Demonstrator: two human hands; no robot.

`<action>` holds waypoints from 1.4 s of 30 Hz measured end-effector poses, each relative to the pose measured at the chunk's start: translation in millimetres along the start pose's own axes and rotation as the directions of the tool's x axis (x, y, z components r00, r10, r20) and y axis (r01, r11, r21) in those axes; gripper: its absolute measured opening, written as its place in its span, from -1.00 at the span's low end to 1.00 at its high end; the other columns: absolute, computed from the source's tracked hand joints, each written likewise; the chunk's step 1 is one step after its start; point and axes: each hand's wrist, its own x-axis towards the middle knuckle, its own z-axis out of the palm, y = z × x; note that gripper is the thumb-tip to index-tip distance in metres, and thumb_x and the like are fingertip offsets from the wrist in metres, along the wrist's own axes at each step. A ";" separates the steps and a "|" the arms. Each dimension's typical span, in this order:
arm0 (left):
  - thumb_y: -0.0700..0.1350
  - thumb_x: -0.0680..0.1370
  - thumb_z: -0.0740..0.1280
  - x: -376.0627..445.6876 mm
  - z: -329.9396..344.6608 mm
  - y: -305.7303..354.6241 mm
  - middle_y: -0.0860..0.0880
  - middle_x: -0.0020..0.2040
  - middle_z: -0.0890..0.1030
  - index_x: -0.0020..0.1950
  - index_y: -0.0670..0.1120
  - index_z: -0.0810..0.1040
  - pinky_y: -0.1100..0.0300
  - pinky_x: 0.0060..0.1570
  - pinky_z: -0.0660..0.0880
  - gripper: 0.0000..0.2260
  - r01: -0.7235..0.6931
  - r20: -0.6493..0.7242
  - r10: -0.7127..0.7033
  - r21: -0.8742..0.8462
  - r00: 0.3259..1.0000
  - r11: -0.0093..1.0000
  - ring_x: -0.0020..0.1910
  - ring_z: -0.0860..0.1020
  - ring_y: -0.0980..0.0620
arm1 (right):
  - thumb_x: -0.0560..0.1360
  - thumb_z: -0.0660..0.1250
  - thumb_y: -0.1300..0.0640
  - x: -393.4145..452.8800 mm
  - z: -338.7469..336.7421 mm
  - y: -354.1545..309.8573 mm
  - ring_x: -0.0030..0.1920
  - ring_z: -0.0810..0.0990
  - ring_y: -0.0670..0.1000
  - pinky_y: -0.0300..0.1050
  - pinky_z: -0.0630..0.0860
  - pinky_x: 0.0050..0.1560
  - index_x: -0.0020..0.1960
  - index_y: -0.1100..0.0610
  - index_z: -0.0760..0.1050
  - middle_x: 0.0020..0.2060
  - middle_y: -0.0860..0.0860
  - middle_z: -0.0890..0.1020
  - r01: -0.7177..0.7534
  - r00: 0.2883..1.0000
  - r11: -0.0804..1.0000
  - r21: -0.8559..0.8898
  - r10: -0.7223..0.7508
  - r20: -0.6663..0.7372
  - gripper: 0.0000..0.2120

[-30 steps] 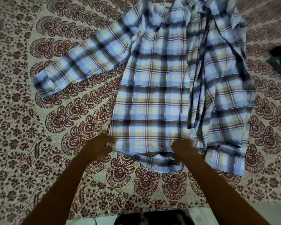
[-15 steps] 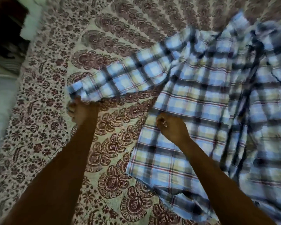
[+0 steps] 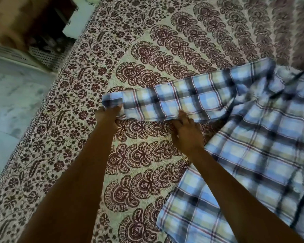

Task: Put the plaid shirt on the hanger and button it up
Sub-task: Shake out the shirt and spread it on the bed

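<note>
The plaid shirt [image 3: 253, 155], checked in blue, white and pale yellow with dark and red lines, lies spread on a patterned bedspread [image 3: 139, 58] and fills the right half of the frame, from the middle right edge down to the lower right corner. Its body runs diagonally across the lower right, with the hem edge near the bottom centre. One sleeve [image 3: 174, 100] stretches out flat from the shirt's shoulder at the right toward the centre left of the frame, ending in a cuff [image 3: 112, 100] just left of centre.

The left hand [image 3: 107, 116] sits at the cuff end of the sleeve, its fingers curled around the lower edge of the cuff and gripping the fabric. The right hand [image 3: 186, 132] rests further along the same sleeve, near its middle, with the fingers reaching onto the lower edge of the cloth; whether they pinch the fabric or only press on it cannot be told. Both bare forearms rise from the bottom of the frame, the right one crossing over the shirt's body.

The bedspread is cream with maroon paisley fans and floral borders. In the upper left of the frame, beyond the bed's edge, lies a pale floor [image 3: 11, 95] and a white perforated basket [image 3: 47, 57] below dim, blurred furniture.
</note>
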 end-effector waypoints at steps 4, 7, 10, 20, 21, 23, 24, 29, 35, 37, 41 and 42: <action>-0.25 0.47 0.37 9.4 -52.6 0.9 -0.15 0.13 0.59 0.11 -0.21 0.49 0.34 -0.46 0.49 -0.77 -0.113 -0.173 0.134 0.125 0.976 0.986 -0.21 0.57 0.08 | 0.49 0.23 0.09 -1.6 6.1 -25.1 0.44 0.21 0.15 0.13 0.12 0.38 0.36 0.12 0.35 0.43 0.08 0.31 0.184 0.981 0.982 -0.031 -0.186 -0.052 -0.56; -0.30 0.47 0.35 14.9 -85.5 -7.3 -0.17 0.05 0.60 0.03 -0.23 0.50 0.23 -0.44 0.57 -0.85 -0.136 -0.124 0.152 0.126 0.981 0.983 -0.26 0.65 0.04 | 0.54 0.15 0.00 -8.1 21.8 -49.4 0.51 0.00 0.12 0.12 -0.09 0.46 0.47 0.14 0.15 0.51 0.06 0.13 0.201 0.975 0.979 0.029 -0.203 0.093 -0.46; -0.34 0.45 0.36 19.0 -89.4 -11.1 -0.17 -0.04 0.59 0.04 -0.21 0.50 0.19 -0.52 0.56 -0.81 -0.124 -0.153 0.146 0.142 0.977 0.982 -0.45 0.62 0.07 | 0.54 0.15 0.02 -12.3 32.9 -52.6 0.52 -0.06 0.09 0.07 -0.10 0.47 0.49 0.14 0.08 0.53 0.04 0.02 0.155 0.980 0.985 0.074 -0.163 0.116 -0.44; -0.28 0.40 0.43 4.7 -77.1 -19.2 -0.17 0.21 0.50 0.34 -0.11 0.29 -0.01 -0.08 0.58 -0.43 -0.122 -0.377 0.235 0.300 0.896 0.946 0.06 0.57 -0.13 | 0.52 0.19 0.08 -34.3 18.9 -6.8 0.49 0.13 0.09 -0.02 -0.01 0.47 0.45 0.11 0.23 0.48 0.06 0.22 0.126 0.990 0.988 0.084 -0.131 0.052 -0.50; -0.26 0.38 0.44 3.2 -79.6 -20.7 -0.19 0.23 0.48 0.35 -0.11 0.28 -0.03 -0.05 0.58 -0.41 -0.136 -0.390 0.257 0.312 0.884 0.940 0.07 0.56 -0.15 | 0.51 0.17 0.08 -39.8 19.0 -4.5 0.48 0.17 0.13 0.02 0.04 0.46 0.43 0.14 0.26 0.46 0.10 0.26 0.110 0.993 0.990 0.092 -0.113 0.037 -0.50; -0.20 0.39 0.40 -2.3 -79.6 -25.0 -0.25 0.29 0.40 0.36 -0.12 0.27 -0.08 0.03 0.54 -0.42 -0.146 -0.404 0.319 0.403 0.857 0.904 0.15 0.49 -0.20 | 0.46 0.15 0.07 -50.5 20.6 -0.1 0.40 0.33 0.22 0.16 0.20 0.39 0.36 0.19 0.37 0.38 0.18 0.38 0.089 0.996 0.990 0.106 -0.087 -0.020 -0.50; -0.16 0.41 0.37 -9.5 -74.6 -27.2 -0.25 0.31 0.36 0.36 -0.11 0.28 -0.10 0.10 0.49 -0.45 -0.127 -0.421 0.381 0.519 0.823 0.846 0.21 0.43 -0.22 | 0.44 0.13 0.05 -57.9 20.8 3.4 0.34 0.40 0.24 0.21 0.28 0.33 0.33 0.21 0.41 0.33 0.20 0.44 0.078 0.996 0.991 0.111 -0.074 -0.044 -0.51; -0.18 0.40 0.31 -62.5 -26.1 -51.7 -0.20 0.38 0.34 0.19 -0.08 0.48 -0.14 0.29 0.21 -0.65 -0.290 -0.151 0.642 0.799 0.752 0.527 0.37 0.26 -0.24 | 0.45 0.05 -0.01 -100.4 16.9 35.0 0.35 0.40 0.20 0.19 0.35 0.33 0.38 0.18 0.35 0.35 0.17 0.43 0.026 0.995 0.991 0.129 -0.012 -0.103 -0.45; -0.05 0.38 0.13 -123.2 50.3 -111.9 -0.18 0.01 0.60 -0.03 -0.10 0.59 -0.03 0.00 0.51 -0.68 -0.738 0.488 0.611 0.625 0.623 0.253 -0.02 0.56 -0.24 | 0.45 0.09 0.02 -163.6 9.7 99.5 0.27 0.48 0.25 0.23 0.43 0.22 0.31 0.23 0.42 0.28 0.22 0.49 -0.170 0.959 0.975 0.145 0.197 -0.203 -0.49; -0.02 0.40 0.09 -148.4 78.4 -135.3 -0.20 0.02 0.61 0.00 -0.13 0.60 -0.01 0.01 0.52 -0.62 -0.811 0.649 0.535 0.570 0.541 0.128 -0.02 0.57 -0.24 | 0.44 0.08 0.01 -188.7 10.1 124.4 0.28 0.46 0.27 0.24 0.39 0.24 0.31 0.22 0.41 0.30 0.23 0.47 -0.259 0.930 0.948 0.185 0.297 -0.218 -0.49; -0.10 0.43 0.14 -191.6 121.9 -177.2 -0.19 0.02 0.59 0.05 -0.11 0.55 0.03 0.06 0.45 -0.71 -0.957 0.878 0.398 0.289 0.265 -0.001 0.02 0.51 -0.18 | 0.43 0.07 -0.02 -236.0 16.5 169.1 0.32 0.42 0.27 0.20 0.31 0.33 0.35 0.24 0.37 0.32 0.24 0.44 -0.399 0.862 0.881 0.255 0.455 -0.222 -0.44; -0.09 0.43 0.16 -200.3 129.3 -186.4 -0.21 0.05 0.59 0.09 -0.10 0.53 0.03 0.09 0.41 -0.71 -0.971 0.905 0.367 0.239 0.213 -0.025 0.06 0.47 -0.14 | 0.43 0.07 -0.02 -245.9 19.1 180.6 0.33 0.41 0.26 0.15 0.28 0.36 0.36 0.24 0.35 0.33 0.24 0.44 -0.423 0.846 0.868 0.260 0.481 -0.229 -0.42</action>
